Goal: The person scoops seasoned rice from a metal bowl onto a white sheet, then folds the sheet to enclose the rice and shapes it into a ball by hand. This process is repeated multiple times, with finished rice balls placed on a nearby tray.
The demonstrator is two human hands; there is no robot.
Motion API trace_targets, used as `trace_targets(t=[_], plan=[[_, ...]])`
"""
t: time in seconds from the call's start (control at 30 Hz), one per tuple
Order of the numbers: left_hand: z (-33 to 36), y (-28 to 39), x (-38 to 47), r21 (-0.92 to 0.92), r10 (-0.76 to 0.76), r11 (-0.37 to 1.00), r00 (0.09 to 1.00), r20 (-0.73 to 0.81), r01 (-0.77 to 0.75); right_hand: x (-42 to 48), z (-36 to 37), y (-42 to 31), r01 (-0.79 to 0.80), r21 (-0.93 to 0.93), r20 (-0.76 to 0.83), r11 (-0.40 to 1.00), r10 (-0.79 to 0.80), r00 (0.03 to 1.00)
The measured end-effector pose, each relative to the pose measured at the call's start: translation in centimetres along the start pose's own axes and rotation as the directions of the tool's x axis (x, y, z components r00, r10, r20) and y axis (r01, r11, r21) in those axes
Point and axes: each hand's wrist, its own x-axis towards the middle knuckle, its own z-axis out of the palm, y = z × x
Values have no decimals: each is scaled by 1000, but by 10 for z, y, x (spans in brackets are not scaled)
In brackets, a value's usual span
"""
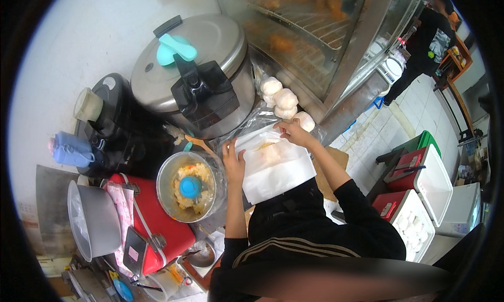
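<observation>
A sheet of white paper (265, 182) lies in front of me on clear plastic film (258, 119). Pale orange-yellow food (271, 152) shows faintly through it. My left hand (234, 164) grips the paper's left edge, thumb on top. At the far edge, my right hand (294, 132) pinches the sheet between thumb and fingers. Just beyond that hand sit several white round food pieces (285, 99). Left of my left hand stands a metal pot (163, 201), lined with plastic, holding a rice-like mixture (195, 170) and a round blue object (190, 187).
A large steel cooker (240, 89) with turquoise scoops (177, 50) stands beyond the paper. A glass display cabinet (299, 38) holds fried food. At left are a red cool box (173, 239) and a grey pot (98, 219). Open cool boxes (413, 199) and a person (425, 38) are at right.
</observation>
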Motion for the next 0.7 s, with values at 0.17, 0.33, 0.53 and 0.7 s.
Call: trace_targets(t=[0.17,0.33,0.53,0.7], plan=[[-7,-1,0,173,-222,966,958,185,190,-10,-10,0,41,-39,-126,998,-46,991],[-10,4,5,461,-351,870,877,327,176,-34,-13,-15,172,-289,-127,942,-215,968],[8,39,3,297,168,900,881,442,-320,-51,6,-24,255,-353,-151,900,-324,934],[43,41,7,49,245,914,645,724,-402,-65,14,-14,317,-369,-127,874,-385,914]])
